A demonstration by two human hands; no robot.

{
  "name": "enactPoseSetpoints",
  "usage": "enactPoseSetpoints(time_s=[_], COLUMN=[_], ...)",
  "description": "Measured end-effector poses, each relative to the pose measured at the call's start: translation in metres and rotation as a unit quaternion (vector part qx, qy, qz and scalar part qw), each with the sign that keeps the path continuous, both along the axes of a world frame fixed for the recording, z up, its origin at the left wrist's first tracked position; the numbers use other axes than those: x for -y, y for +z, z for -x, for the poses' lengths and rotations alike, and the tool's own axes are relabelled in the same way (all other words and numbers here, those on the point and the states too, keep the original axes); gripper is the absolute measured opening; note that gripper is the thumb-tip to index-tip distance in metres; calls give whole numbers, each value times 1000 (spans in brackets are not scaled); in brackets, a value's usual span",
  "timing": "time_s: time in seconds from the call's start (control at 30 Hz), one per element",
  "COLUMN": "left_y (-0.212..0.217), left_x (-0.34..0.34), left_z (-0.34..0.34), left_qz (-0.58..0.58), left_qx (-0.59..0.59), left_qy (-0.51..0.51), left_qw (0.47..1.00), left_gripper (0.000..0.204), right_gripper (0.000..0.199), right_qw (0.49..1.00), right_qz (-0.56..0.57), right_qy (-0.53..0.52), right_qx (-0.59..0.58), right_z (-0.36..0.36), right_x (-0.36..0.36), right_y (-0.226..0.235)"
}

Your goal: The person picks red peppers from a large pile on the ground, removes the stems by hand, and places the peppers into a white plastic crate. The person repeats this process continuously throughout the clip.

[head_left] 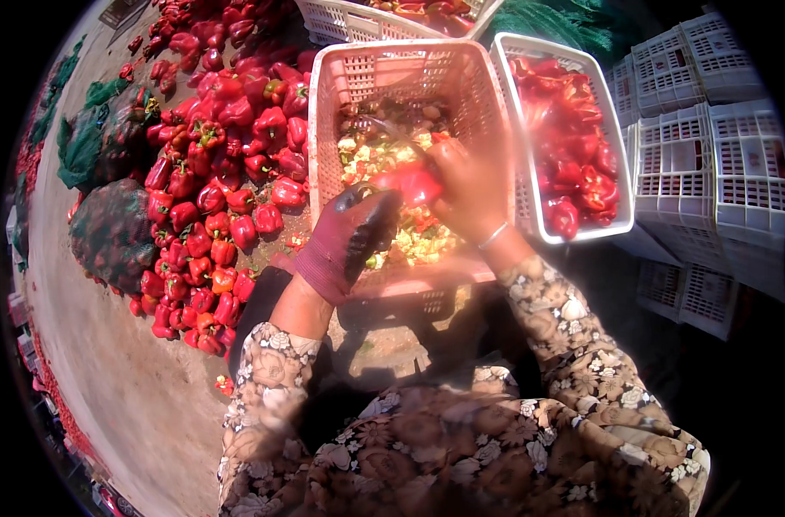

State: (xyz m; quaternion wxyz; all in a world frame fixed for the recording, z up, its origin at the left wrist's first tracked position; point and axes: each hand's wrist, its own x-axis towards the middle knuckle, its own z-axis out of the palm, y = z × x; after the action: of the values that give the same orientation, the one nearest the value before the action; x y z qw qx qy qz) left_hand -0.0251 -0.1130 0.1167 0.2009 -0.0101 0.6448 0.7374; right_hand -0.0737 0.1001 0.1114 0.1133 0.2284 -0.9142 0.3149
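Head view of a person working over a pink slatted crate [358, 77] set on the ground. The left hand [351, 234], in a dark purple glove with a black palm, is curled around the lower end of a red bell pepper [411, 183] and holds it above the crate. The bare right hand [470, 185], with a thin bangle [493, 234] at the wrist, closes on the same pepper from the right; motion blur hides its fingers, so it cannot be told whether they also hold a tool. The pepper lies between the two hands, roughly over the middle of the crate.

Inside the pink crate lies a pale heap of pepper scraps [392, 155], yellowish cores and seeds mixed with green stems and some red bits.

Just right of the pink crate, touching or nearly touching its side, stands a white crate [620, 172] filled with red pepper pieces [569, 138]. Another white crate [341, 21] holding red pieces sits behind, at the upper edge. Stacked white crates [711, 155] stand at the far right.

Left of the pink crate, a large pile of whole red peppers [220, 155] is spread over the ground [125, 388]. Green mesh sacks [108, 224] lie along its left edge.

Both forearms wear floral-patterned sleeves [573, 336].
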Motion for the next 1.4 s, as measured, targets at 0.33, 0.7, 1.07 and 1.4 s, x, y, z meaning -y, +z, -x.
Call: enactPoseSetpoints(time_s=[0.33, 0.7, 1.07, 1.4], left_y=[38, 19, 31, 20], left_x=[-9, -14, -9, -19], left_z=[13, 13, 25, 21], left_qz=[78, 105, 12, 124], left_qx=[-130, -168, -127, -70], left_qy=[200, 159, 155, 59], left_qw=[968, 967, 980, 988], left_gripper=[31, 33, 34, 41], right_gripper=[39, 31, 46, 46], right_qw=[990, 862, 778, 769], right_qz=[-9, 372, 393, 397], right_qy=[-117, -164, 24, 201], right_qx=[77, 303, 490, 459], right_z=[6, 23, 3, 3], right_x=[-23, -25, -50, -42], right_y=[-18, 23, 50, 11])
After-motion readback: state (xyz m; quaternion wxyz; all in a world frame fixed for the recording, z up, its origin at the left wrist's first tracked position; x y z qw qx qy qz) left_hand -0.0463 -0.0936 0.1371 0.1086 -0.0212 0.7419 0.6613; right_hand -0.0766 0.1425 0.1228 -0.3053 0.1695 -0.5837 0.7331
